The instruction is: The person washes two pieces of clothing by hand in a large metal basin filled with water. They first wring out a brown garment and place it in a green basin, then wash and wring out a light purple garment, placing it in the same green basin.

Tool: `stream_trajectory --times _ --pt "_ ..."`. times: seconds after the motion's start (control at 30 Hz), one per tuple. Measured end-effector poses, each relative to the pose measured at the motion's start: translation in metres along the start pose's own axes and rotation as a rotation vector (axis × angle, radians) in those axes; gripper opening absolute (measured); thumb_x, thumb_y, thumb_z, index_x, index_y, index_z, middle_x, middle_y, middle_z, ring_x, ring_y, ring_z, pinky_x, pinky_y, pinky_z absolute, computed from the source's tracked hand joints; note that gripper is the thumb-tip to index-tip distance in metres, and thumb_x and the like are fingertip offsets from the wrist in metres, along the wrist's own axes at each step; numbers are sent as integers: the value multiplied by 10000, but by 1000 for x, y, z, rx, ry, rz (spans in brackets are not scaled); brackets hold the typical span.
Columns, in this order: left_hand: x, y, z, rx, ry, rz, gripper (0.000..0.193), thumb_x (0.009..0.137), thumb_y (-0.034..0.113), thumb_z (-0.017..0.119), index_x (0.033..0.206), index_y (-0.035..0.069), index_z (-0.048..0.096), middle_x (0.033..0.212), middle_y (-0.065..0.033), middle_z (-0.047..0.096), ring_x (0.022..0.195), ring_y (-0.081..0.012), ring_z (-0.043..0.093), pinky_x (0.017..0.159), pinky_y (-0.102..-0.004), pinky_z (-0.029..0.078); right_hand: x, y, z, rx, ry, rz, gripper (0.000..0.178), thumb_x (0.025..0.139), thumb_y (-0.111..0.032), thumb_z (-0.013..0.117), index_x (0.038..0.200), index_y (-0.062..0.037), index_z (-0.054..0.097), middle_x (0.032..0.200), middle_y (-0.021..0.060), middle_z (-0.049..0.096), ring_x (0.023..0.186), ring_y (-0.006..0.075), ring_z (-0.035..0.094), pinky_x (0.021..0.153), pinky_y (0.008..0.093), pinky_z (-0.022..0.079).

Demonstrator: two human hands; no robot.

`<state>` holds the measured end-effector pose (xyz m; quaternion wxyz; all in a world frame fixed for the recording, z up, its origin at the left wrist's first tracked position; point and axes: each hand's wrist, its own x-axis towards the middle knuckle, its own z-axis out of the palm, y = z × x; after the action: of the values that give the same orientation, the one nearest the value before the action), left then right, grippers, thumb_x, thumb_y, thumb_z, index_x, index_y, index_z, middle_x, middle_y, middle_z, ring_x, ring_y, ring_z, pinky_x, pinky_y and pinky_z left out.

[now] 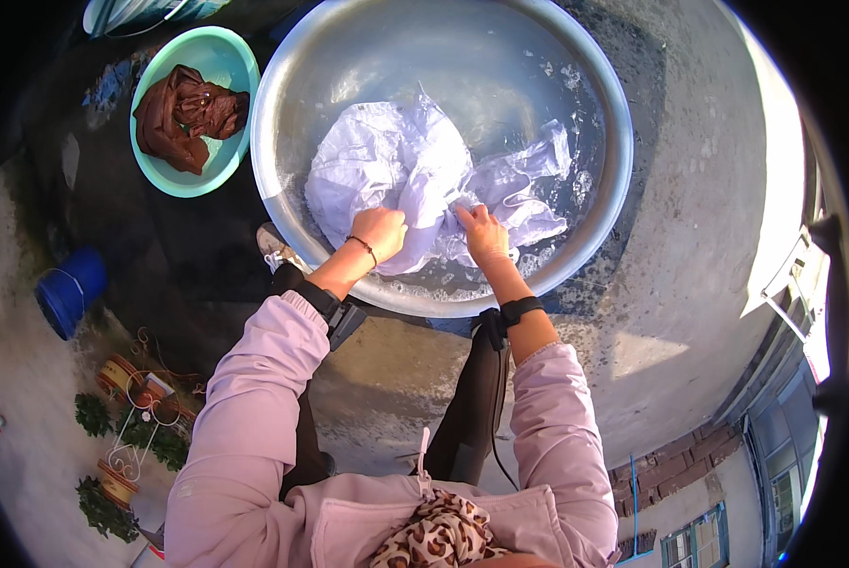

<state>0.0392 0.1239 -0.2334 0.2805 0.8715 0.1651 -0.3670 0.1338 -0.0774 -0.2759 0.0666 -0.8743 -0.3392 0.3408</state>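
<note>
A pale lavender-white garment (368,161) lies bunched up and wet in a big round metal basin (265,142) of water. My left hand (380,233), with a dark bracelet at the wrist, is closed on the garment's near edge. A short way to the right, my right hand (483,232) grips another part of the same cloth, its fingers pinched round a fold. Between the two hands the fabric rises in a thick crumpled ridge. Suds float on the water around the cloth. The exact shape of the garment is lost in its folds.
Left of the basin stands a mint-green tub (145,175) with wet brown cloth (190,114) in it. A blue bucket (70,293) sits farther left. Potted plants on a white metal stand (141,426) are at the lower left. My shoe (278,248) is beside the basin's rim.
</note>
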Motion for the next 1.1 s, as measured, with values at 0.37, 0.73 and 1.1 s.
stream_trajectory --times 0.37,0.73,1.1 --pt "122 49 -51 212 321 26 566 728 281 639 1246 199 428 1448 -56 84 1310 -359 117 1032 -518 180 -58 17 6 253 393 498 561 646 -243 712 1142 -146 468 1062 111 454 1004 331 436 802 420 424" --pt "60 -33 -49 -200 152 -106 392 703 362 660 862 6 634 807 -145 629 744 -265 608 650 -346 463 -12 17 -13 696 390 295 306 713 -177 678 994 -82 601 827 121 617 742 234 602 668 321 475" --pt "14 -100 -28 -1347 133 -498 363 781 199 619 1096 78 486 1030 -41 551 916 -159 536 744 -352 448 59 -17 11 188 682 413 688 712 -386 651 1263 -80 377 1287 253 312 1190 431 285 994 479 236"
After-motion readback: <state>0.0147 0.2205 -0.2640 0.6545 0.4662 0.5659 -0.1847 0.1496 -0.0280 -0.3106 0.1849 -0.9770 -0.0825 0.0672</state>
